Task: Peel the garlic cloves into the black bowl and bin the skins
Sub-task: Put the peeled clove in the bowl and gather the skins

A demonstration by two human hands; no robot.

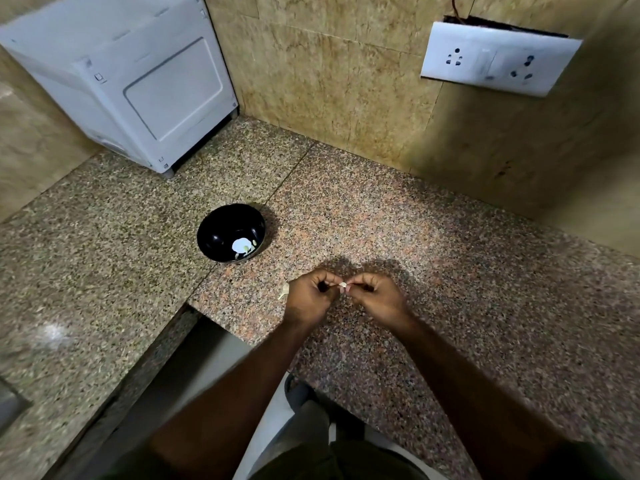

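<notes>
Small pale garlic clove [343,285] pinched between left hand [308,299] and right hand [375,297] grips, long axis left-right; round glossy black bowl [231,232] lies far-left on speckled granite surface [450,271], left hand nearer.

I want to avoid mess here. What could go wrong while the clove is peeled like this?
1. Both hands, left and right, pinch the small pale garlic clove over the speckled granite counter, apart from the round black bowl; it may slip and drop there.
2. The pale skin scrap beside the left hand could fall off the counter edge.
</notes>
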